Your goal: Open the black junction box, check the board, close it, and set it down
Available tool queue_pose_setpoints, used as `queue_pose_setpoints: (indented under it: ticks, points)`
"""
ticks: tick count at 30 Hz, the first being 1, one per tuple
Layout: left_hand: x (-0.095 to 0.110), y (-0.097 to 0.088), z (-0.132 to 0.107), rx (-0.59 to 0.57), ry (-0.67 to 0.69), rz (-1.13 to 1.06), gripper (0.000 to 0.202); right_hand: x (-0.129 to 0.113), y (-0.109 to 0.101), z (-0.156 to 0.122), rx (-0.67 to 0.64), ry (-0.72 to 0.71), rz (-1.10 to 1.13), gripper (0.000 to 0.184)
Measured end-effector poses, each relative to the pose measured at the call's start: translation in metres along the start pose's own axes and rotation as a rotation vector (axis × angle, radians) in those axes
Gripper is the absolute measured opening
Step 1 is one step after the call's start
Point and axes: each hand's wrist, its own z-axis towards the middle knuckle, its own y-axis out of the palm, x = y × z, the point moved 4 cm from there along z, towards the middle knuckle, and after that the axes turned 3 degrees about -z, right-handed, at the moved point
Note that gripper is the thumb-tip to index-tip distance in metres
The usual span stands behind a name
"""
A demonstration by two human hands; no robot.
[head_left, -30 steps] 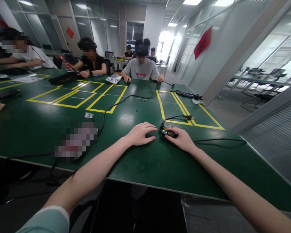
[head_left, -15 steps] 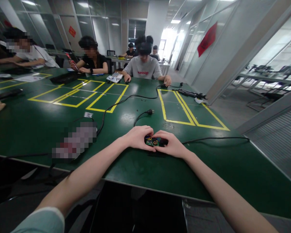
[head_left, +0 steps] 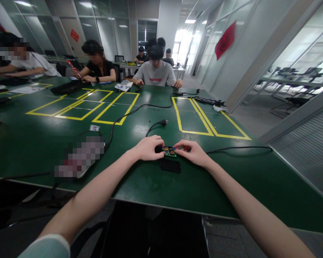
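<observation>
A small green circuit board (head_left: 169,151) with coloured parts is pinched between my two hands just above the green table (head_left: 140,182). My left hand (head_left: 148,147) grips its left end, fingers curled. My right hand (head_left: 191,152) holds its right end with pinched fingertips. A flat black cover (head_left: 170,166) lies on the table directly below the board, apart from it. One black cable (head_left: 239,148) trails off to the right from the board, and another with a plug (head_left: 163,122) curls away behind my left hand.
Yellow tape rectangles (head_left: 199,122) mark the table ahead. A blurred-out object (head_left: 79,157) lies to the left with a long black cable (head_left: 129,114) running across. Several people sit at the far side; a person in a grey shirt (head_left: 156,75) faces me. The table edge is close.
The board has been lifted out of its black cover, which now lies alone on the table below. A second earlier only my right hand held the unit, farther right.
</observation>
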Motion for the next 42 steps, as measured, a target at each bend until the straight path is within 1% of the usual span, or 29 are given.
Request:
queue_pose_setpoints:
  ticks: [3,6,13,18,23,28,35,42]
  points:
    - [-0.004,-0.001,-0.001,-0.016,-0.001,0.013,0.021,0.001,-0.001,0.001,0.017,0.002,0.01,0.028]
    - [-0.007,0.0,-0.001,-0.002,0.004,0.024,0.025,0.0,-0.003,0.001,0.036,-0.013,0.004,0.027]
    - [-0.011,0.003,0.001,0.022,-0.014,0.041,0.024,-0.001,-0.001,0.001,0.045,-0.012,-0.007,0.027]
    - [-0.01,0.004,0.001,0.007,-0.019,0.027,0.025,-0.002,-0.002,0.001,0.07,-0.018,-0.006,0.026]
    - [-0.005,0.0,-0.001,0.045,0.0,0.041,0.032,0.0,-0.002,0.001,0.073,-0.005,0.0,0.028]
    - [-0.003,-0.006,-0.001,0.085,0.017,0.019,0.029,-0.002,-0.002,0.001,0.084,-0.016,-0.007,0.028]
    - [0.003,-0.013,-0.003,0.091,0.04,-0.001,0.022,-0.005,-0.003,0.001,0.04,-0.014,-0.029,0.027]
    - [0.006,-0.014,-0.005,0.063,0.032,-0.004,0.025,-0.007,-0.001,-0.001,-0.018,-0.036,-0.067,0.024]
